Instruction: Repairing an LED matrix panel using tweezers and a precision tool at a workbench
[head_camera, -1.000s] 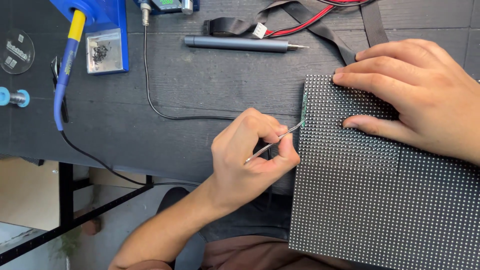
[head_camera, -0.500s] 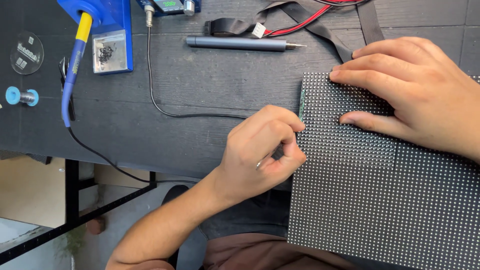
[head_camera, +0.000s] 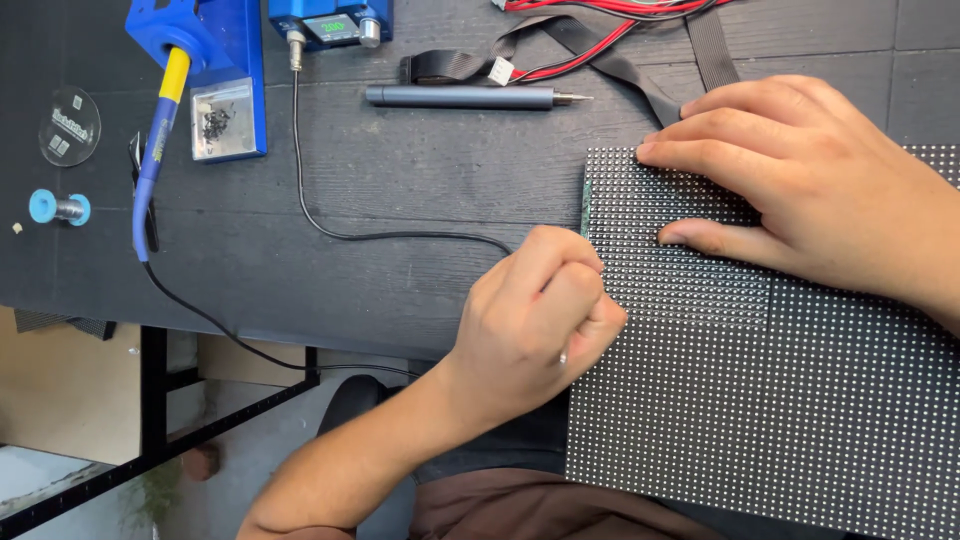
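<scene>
A black LED matrix panel (head_camera: 760, 420) with rows of white dots lies at the table's front right and overhangs the table's near edge. My left hand (head_camera: 540, 315) is curled at the panel's left edge, fingers closed around a thin metal tool (head_camera: 563, 357). Only a small shiny bit of the tool shows under the fingers. My right hand (head_camera: 800, 190) lies flat on the panel's top left corner, fingers spread and pressing down.
A grey pen-shaped driver (head_camera: 460, 97) lies behind the panel. A soldering iron (head_camera: 155, 150) sits in a blue stand at the far left, its black cable (head_camera: 400, 237) crossing the dark table. Red and black wires with a ribbon cable (head_camera: 640, 60), a blue solder spool (head_camera: 55, 208).
My left hand has rolled over and closed tighter at the panel's edge, so the tool's tip, visible a second ago, is now hidden. My right hand has stayed on the panel.
</scene>
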